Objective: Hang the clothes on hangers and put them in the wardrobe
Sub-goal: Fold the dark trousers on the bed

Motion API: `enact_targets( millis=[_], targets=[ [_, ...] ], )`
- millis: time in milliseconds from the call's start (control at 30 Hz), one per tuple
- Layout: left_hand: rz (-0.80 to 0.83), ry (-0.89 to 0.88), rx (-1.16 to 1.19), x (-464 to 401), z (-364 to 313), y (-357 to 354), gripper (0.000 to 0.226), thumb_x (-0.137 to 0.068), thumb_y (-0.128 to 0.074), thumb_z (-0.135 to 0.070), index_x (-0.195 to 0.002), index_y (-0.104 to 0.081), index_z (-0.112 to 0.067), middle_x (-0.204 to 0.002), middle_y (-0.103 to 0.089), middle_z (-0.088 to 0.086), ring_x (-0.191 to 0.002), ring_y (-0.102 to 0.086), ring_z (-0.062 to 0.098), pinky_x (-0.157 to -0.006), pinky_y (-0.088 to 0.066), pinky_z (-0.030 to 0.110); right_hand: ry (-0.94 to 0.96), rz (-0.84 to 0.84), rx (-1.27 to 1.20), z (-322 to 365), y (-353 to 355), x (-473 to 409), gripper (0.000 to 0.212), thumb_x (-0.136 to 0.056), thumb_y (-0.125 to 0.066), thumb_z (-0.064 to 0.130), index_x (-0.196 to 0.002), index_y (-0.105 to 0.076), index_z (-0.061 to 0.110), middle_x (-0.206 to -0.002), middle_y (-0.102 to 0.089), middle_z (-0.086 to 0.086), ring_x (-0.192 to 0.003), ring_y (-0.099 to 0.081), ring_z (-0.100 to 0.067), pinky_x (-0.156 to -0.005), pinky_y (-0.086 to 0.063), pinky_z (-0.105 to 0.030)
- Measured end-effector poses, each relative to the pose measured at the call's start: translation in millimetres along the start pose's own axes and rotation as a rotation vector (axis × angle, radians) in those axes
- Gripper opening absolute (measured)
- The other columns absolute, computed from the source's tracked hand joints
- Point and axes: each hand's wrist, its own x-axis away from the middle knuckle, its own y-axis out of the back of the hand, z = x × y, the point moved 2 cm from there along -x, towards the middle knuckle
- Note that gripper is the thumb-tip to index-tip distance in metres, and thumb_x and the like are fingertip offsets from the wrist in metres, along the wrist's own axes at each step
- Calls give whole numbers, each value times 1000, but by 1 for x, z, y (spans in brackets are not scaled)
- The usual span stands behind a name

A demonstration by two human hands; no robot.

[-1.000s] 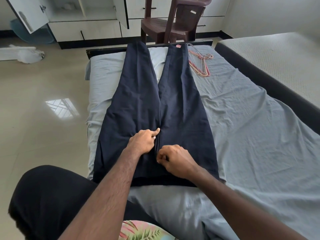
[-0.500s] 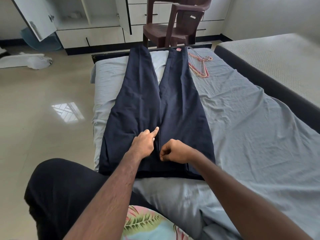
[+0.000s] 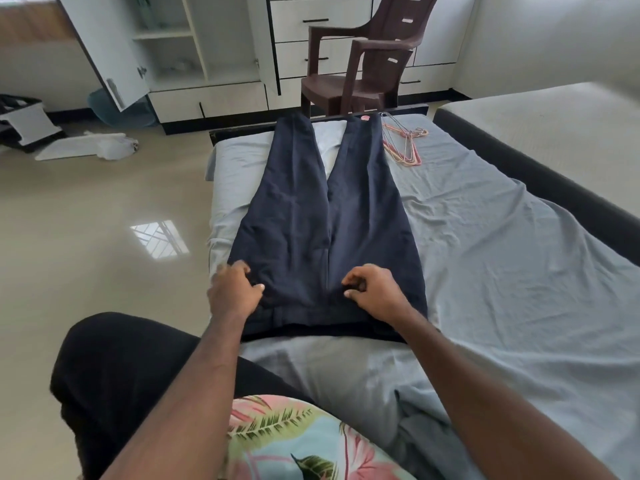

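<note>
Trousers (image 3: 322, 230), dark navy woven cloth, lie flat on the bed (image 3: 502, 271), waistband nearest, legs running to the far end. Left hand (image 3: 233, 289): fingers curled, pinching the cloth at the left edge near the waist; half a second ago it pointed at the centre seam. Right hand (image 3: 375, 289): fingers curled, pinching cloth at the centre seam, much as before. Sheet is grey, creased. Hangers (image 3: 403, 143), thin pink and bare wire, lie in a stack by the right leg's far end. Beyond stand a brown moulded plastic chair (image 3: 363, 64) and a white wardrobe (image 3: 207, 57), door open.
</note>
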Motion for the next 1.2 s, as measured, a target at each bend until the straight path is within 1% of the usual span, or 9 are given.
enact_targets(
  millis=[67, 200, 400, 533, 667, 800, 967, 1100, 1200],
  targets=[
    [80, 175, -43, 4, 11, 5, 59, -77, -83, -42, -123, -58, -15, -124, -55, 14, -114, -56, 36, -95, -49, 49, -114, -213, 192, -16, 18, 23, 20, -81, -78, 24, -101, -72, 23, -102, -64, 2, -96, -63, -21, -86, -52, -37],
    [157, 428, -13, 7, 22, 9, 83, -73, -88, -37, -136, -42, -8, -137, -47, 21, -125, -48, 42, -99, -44, 54, -452, -233, 187, -47, 39, 71, 50, -84, -74, 49, -117, -56, 17, -113, -55, -9, -104, -55, -33, -90, -47, -41],
    [307, 457, 46, 9, 40, 17, 65, -64, -94, -16, -113, -59, 8, -107, -65, 27, -96, -65, 42, -85, -58, 47, -531, -164, 51, -61, 47, 75, 46, -89, -70, 46, -112, -52, 10, -103, -62, -6, -98, -59, -32, -75, -40, -35],
    [409, 421, 44, 22, 39, 31, 63, -62, -95, -10, -111, -61, 11, -90, -67, 26, -80, -67, 37, -82, -58, 44, -526, -45, 96, -72, 53, 63, 45, -85, -75, 46, -102, -60, 7, -106, -68, -14, -97, -63, -35, -74, -46, -35],
    [544, 397, -68, 44, 34, 44, 62, -77, -87, -12, -124, -57, 15, -55, -53, 12, -50, -49, 24, -57, -45, 33, -542, 64, 175, -75, 54, 68, 53, -80, -80, 49, -102, -59, 6, -103, -68, -16, -92, -65, -36, -75, -54, -38],
    [507, 380, -56, 38, 35, 51, 69, -68, -93, -16, -123, -59, 8, -49, -55, 11, -40, -49, 20, -44, -42, 26, -476, -92, 279, -55, 62, 75, 64, -72, -88, 43, -110, -50, 8, -107, -59, -13, -102, -59, -37, -78, -45, -38],
    [195, 154, -66, -5, 21, 88, 68, -57, -97, -35, -103, -59, -2, -98, -69, 20, -90, -70, 36, -74, -57, 40, -131, -247, 308, 19, 49, 34, 51, -77, -83, 27, -115, -55, 8, -112, -60, -15, -103, -59, -37, -88, -44, -39],
    [75, -44, -44, -48, 13, 117, 43, -69, -88, -38, -89, -61, -10, -95, -66, 14, -89, -65, 36, -77, -55, 42, -25, -196, 319, 80, 19, -17, 37, -79, -78, 26, -104, -56, 10, -102, -63, -11, -96, -61, -34, -78, -41, -36],
    [139, -177, 70, -84, 7, 120, 28, -73, -86, -30, -75, -64, -12, -83, -70, 9, -77, -68, 29, -77, -58, 40, -10, -180, 350, 114, 0, -54, 28, -80, -73, 23, -99, -57, 9, -97, -65, -10, -91, -62, -32, -72, -39, -35]
  ],
)
